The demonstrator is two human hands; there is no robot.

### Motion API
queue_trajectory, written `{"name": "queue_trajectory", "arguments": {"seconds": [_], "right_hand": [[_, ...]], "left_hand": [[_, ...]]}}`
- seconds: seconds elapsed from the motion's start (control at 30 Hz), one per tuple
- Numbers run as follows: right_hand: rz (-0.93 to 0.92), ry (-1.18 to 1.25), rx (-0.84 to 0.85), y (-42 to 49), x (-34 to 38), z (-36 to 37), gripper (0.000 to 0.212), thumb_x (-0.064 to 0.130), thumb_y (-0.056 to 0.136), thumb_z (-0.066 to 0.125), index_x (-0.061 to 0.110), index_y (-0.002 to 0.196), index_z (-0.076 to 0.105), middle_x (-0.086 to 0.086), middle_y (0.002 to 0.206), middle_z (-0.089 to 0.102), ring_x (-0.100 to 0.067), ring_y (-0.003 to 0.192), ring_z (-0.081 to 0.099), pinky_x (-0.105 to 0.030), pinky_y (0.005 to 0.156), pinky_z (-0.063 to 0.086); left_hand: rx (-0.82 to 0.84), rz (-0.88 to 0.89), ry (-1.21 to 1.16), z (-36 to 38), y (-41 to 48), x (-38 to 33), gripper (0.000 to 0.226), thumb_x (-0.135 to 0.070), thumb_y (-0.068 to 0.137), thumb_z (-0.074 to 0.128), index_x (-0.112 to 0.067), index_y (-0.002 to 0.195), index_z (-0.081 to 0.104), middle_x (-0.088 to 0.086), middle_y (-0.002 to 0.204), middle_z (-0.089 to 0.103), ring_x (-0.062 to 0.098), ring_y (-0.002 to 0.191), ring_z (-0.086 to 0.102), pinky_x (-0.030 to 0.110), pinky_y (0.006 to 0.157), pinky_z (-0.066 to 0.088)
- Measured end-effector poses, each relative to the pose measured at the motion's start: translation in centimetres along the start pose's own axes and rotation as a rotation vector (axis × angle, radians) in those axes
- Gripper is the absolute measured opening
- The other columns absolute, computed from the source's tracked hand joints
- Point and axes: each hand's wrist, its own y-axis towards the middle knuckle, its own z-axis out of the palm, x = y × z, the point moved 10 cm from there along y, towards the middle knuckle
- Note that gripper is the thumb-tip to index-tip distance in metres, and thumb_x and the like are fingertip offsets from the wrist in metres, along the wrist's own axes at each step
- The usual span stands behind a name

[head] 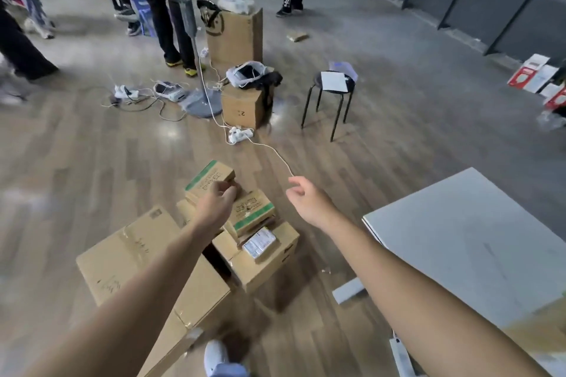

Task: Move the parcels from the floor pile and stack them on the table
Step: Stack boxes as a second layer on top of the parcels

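Your left hand (219,197) grips the top parcel (208,177), right hand (303,196) loose and empty, roughly 5 more in the floor pile (137,254) to reach the table (474,239).

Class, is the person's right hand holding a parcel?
No, the right hand is empty, its fingers loose and touching nothing.

The large carton (137,257) is plain brown; the top parcel (208,176) brown with a green stripe (dark print beside it). The table (474,239) is pale grey, the floor (92,162) grey-brown wood grain, the stool (317,80) black, the cable (269,150) white
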Motion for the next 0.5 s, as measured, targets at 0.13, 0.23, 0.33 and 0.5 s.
{"name": "queue_trajectory", "arguments": {"seconds": [0.13,0.23,0.33,0.5], "right_hand": [[0.029,-0.053,0.051,4.5,3.2,5.7,0.041,0.031,0.098,0.047,0.024,0.138,0.047,-0.003,0.132,0.056,-0.019,0.115,0.054,-0.028,0.093,0.039],[0.039,-0.104,0.085,7.3,4.9,8.9,0.041,0.029,0.099,0.046,0.024,0.139,0.046,-0.001,0.133,0.055,-0.019,0.114,0.054,-0.026,0.089,0.037],[0.034,-0.136,0.132,10.0,6.2,11.6,0.041,0.030,0.099,0.044,0.026,0.140,0.045,0.000,0.136,0.053,-0.017,0.111,0.054,-0.026,0.086,0.037],[0.010,-0.207,0.200,16.4,6.5,14.7,0.041,0.027,0.100,0.045,0.023,0.141,0.044,-0.001,0.139,0.050,-0.017,0.108,0.056,-0.018,0.072,0.041]], "left_hand": [[-0.003,-0.058,-0.013,-4.8,4.3,3.3,0.038,-0.029,0.098,0.043,-0.012,0.132,0.046,0.004,0.115,0.057,0.021,0.095,0.056,0.040,0.095,0.048],[0.008,-0.115,-0.063,-7.0,6.8,5.9,0.038,-0.029,0.099,0.043,-0.011,0.132,0.044,0.002,0.115,0.057,0.018,0.092,0.057,0.036,0.088,0.049],[-0.003,-0.187,-0.118,-8.7,9.3,8.4,0.035,-0.028,0.097,0.045,-0.012,0.129,0.047,0.005,0.120,0.060,0.022,0.102,0.060,0.041,0.092,0.051],[-0.032,-0.300,-0.138,-9.0,13.7,12.0,0.037,-0.030,0.097,0.046,-0.014,0.130,0.048,0.010,0.121,0.060,0.025,0.110,0.057,0.042,0.091,0.051]]}}
